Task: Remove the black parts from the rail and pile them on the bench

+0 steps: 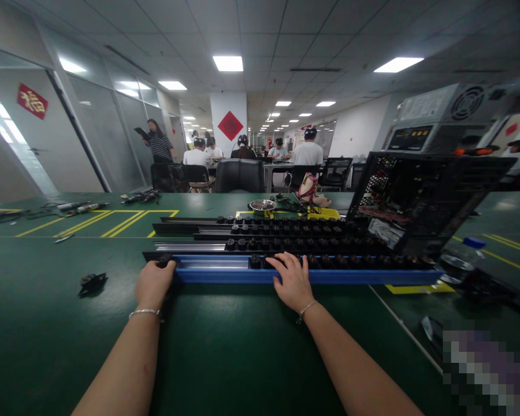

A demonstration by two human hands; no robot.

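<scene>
A long blue rail (pixel 351 275) lies across the green table in front of me, with a row of small black parts (pixel 355 261) set along its top. My left hand (pixel 152 284) is closed around the rail's left end, next to a single black part there. My right hand (pixel 292 281) rests on the rail's middle, fingers spread over the black parts. Behind the blue rail lie three black rails (pixel 190 228), each carrying its own row of black parts.
An open black computer case (pixel 420 196) stands at the right with a power supply (pixel 442 118) on top. A metal bowl (pixel 262 205) sits behind the rails. A small black piece (pixel 92 283) lies at left. Seated people and chairs (pixel 239 175) fill the background.
</scene>
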